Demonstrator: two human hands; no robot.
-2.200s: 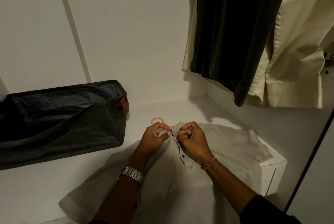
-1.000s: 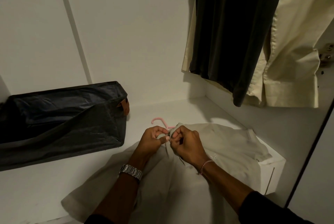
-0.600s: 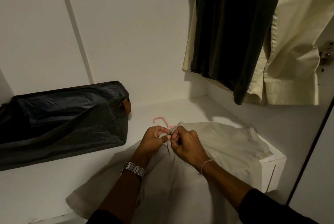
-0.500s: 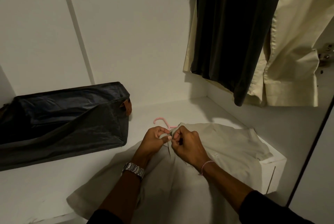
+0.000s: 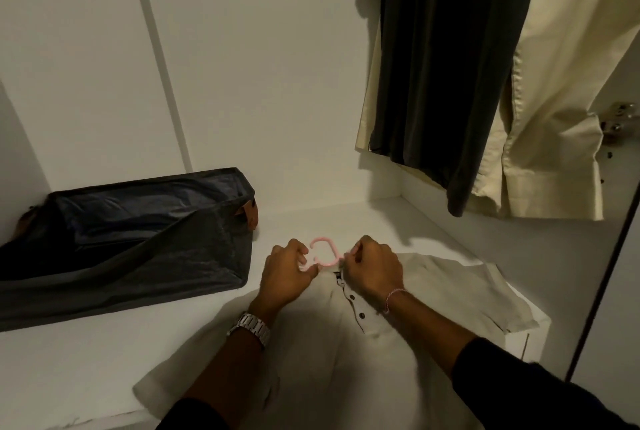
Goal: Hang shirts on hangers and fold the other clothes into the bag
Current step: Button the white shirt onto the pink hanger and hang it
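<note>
A pale beige buttoned shirt (image 5: 433, 294) lies flat on the white shelf (image 5: 104, 353). The pink hook of a hanger (image 5: 325, 249) sticks out of its collar. My left hand (image 5: 287, 273) pinches the collar on the left of the hook, fingers curled. On the right of the hook my right hand (image 5: 374, 266) grips the other collar side, just above the dark buttons. A dark grey fabric bag (image 5: 131, 235) sits on the shelf to the left.
A dark shirt (image 5: 446, 58) and a cream shirt (image 5: 561, 90) hang at the upper right. The laid shirt drapes over a white box (image 5: 530, 343) at the shelf's right. A metal hinge (image 5: 620, 121) shows at the far right edge.
My hands have come apart from the top button, where they were pinched together, and moved out to either side of the collar. The pink hook now shows between them.
</note>
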